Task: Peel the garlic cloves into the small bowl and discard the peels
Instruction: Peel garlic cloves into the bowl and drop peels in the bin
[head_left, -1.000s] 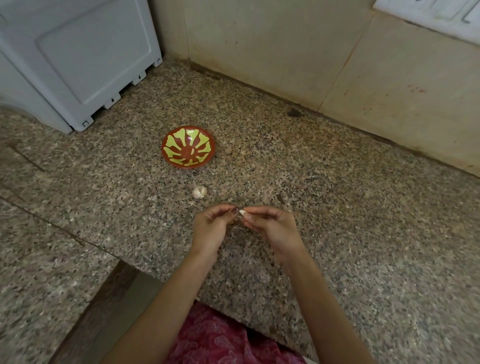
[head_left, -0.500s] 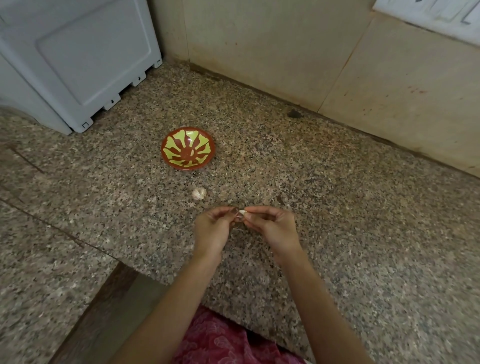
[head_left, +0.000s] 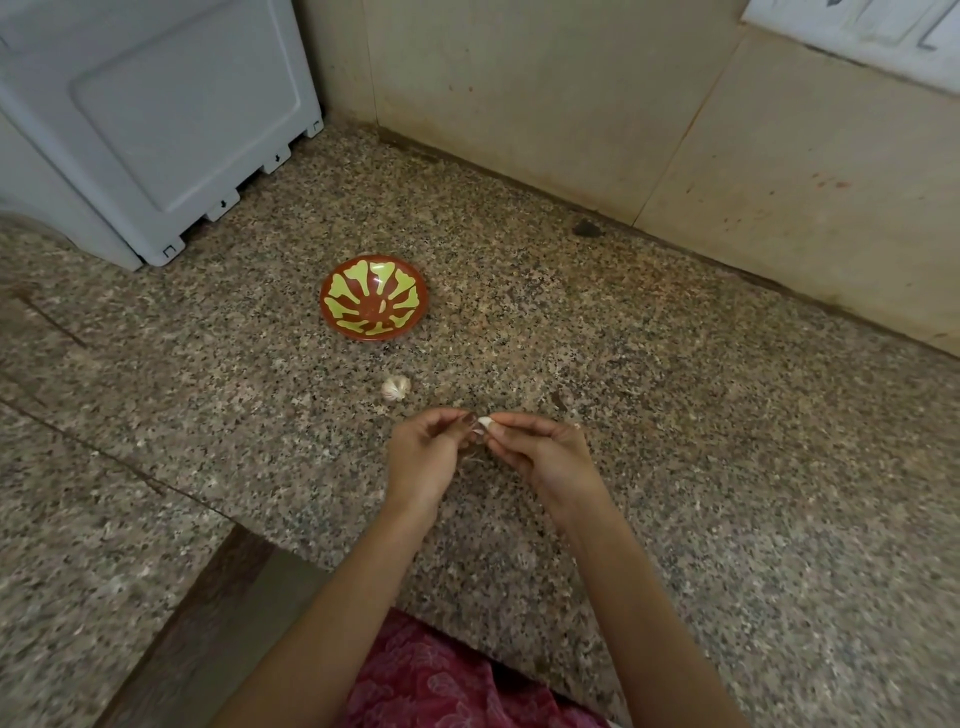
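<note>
My right hand (head_left: 545, 457) pinches a pale garlic clove (head_left: 484, 422) at its fingertips, and my left hand (head_left: 426, 457) closes thumb and forefinger on the same clove from the other side, both raised just over the granite counter (head_left: 727, 467). A garlic piece (head_left: 396, 387) lies on the counter between my hands and the small bowl (head_left: 374, 297), which sits farther back with a peeled clove (head_left: 383, 306) in it

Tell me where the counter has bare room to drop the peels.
Widest bare granite counter: right of the right hand, up to the wall. More lies left of the bowl, below the white appliance. Crowded: the strip from bowl past the garlic bulb to the left hand.
</note>
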